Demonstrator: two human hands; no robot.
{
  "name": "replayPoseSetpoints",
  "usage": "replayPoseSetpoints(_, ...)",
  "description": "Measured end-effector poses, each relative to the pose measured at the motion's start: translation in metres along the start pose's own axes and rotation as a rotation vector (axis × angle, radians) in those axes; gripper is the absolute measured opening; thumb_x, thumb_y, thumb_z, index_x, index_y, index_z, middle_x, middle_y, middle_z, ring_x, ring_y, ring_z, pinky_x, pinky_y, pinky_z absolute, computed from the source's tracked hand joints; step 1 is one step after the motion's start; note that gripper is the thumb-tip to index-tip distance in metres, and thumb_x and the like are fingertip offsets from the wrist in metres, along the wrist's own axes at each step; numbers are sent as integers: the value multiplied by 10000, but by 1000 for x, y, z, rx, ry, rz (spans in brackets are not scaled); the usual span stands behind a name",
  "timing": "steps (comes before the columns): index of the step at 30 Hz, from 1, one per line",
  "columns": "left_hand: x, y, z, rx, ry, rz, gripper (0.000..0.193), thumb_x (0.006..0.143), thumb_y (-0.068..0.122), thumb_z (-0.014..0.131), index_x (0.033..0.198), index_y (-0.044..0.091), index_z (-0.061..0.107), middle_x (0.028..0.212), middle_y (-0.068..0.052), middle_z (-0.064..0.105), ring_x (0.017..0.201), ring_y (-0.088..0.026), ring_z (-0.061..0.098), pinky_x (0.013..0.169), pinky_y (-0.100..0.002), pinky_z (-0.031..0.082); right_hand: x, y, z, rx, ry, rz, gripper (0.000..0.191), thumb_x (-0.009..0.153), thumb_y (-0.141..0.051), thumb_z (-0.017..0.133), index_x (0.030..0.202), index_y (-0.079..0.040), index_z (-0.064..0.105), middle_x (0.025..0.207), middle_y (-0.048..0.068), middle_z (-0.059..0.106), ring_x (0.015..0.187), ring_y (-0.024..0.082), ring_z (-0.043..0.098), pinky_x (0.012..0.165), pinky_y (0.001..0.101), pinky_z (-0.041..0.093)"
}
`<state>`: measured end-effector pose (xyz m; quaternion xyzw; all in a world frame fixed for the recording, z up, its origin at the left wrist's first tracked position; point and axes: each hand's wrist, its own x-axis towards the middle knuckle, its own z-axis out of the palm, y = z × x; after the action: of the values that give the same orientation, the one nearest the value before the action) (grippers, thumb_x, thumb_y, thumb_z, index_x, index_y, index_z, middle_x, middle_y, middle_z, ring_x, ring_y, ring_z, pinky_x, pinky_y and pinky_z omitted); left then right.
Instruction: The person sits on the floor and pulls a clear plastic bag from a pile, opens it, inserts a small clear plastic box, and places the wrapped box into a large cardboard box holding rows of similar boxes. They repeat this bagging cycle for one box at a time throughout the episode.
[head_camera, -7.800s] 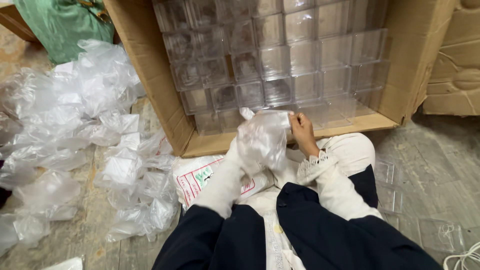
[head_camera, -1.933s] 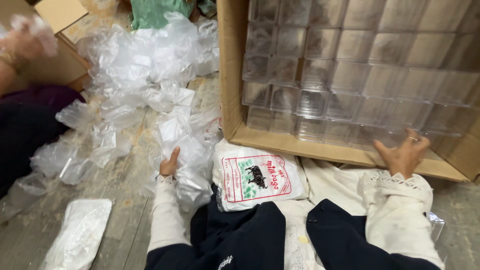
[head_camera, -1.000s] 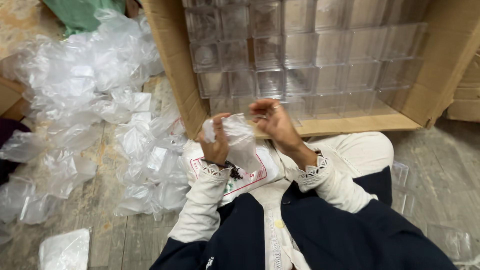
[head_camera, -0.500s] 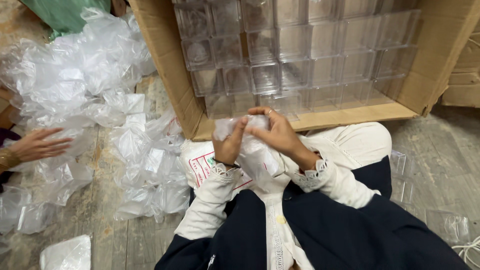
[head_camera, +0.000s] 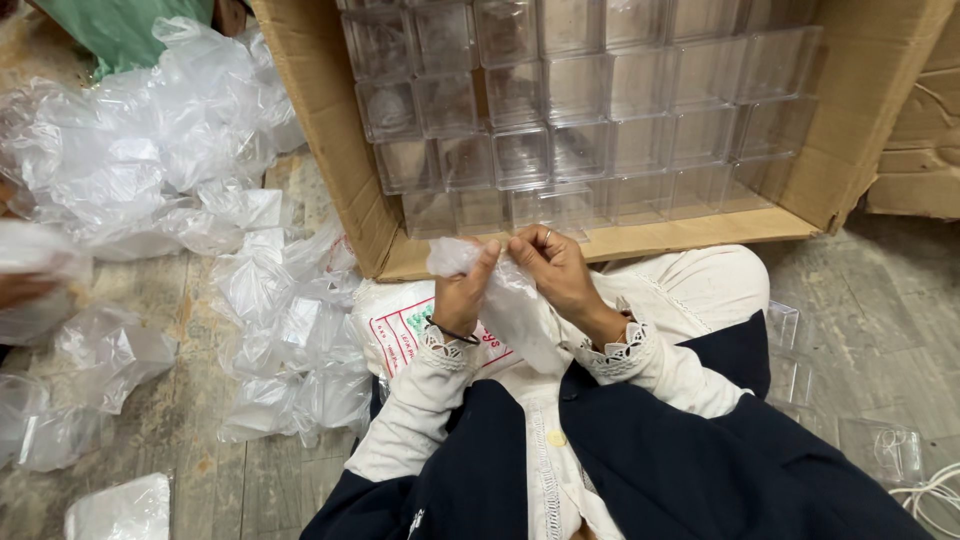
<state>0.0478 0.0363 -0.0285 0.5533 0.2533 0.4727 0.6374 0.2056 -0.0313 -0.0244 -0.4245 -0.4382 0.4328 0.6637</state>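
My left hand (head_camera: 462, 295) and my right hand (head_camera: 552, 268) both pinch the top of a clear plastic bag (head_camera: 510, 318) held over my lap. The bag hangs down between my wrists, crumpled and see-through; I cannot tell what is inside it. Just beyond my hands lies a large cardboard box (head_camera: 330, 130) on its side, stacked full of clear square plastic containers (head_camera: 580, 110). A white printed sack (head_camera: 400, 320) lies under my left forearm.
A heap of loose clear plastic bags (head_camera: 170, 160) covers the wooden floor to my left. Another person's hand (head_camera: 20, 285) shows at the left edge. A green bag (head_camera: 130, 25) is at top left. Clear containers (head_camera: 880, 445) lie on the floor at right.
Earlier my hands were apart, the left on the bag pile and the right on the box edge. They then came together on one bag and have shifted their pinch to its top.
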Motion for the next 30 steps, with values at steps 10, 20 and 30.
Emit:
replayPoseSetpoints(10,-2,-65,-31,-702,-279,-476,365,1153,269,604,917,-5,558,886,-39,622,775,-144,601,709,-297,497,-14,15,-15,682,-73,386,175,1028,-271,671,967,-114,622,652,-39,570,439,8,410,385,163,306)
replayPoseSetpoints(20,90,-74,3,504,-73,-529,416,994,344,758,1031,-71,761,943,-126,732,805,-178,627,723,-383,526,24,31,-133,-906,270,-89,151,986,-138,696,1086,-25,694,845,41,669,720,75,597,627,282,489)
replayPoseSetpoints(30,95,-104,48,299,66,-96,460,986,440,679,848,5,740,697,-50,646,682,-124,575,581,-356,482,37,60,-127,-215,506,267,155,1062,-185,605,1028,-64,696,841,6,612,723,121,517,621,307,429)
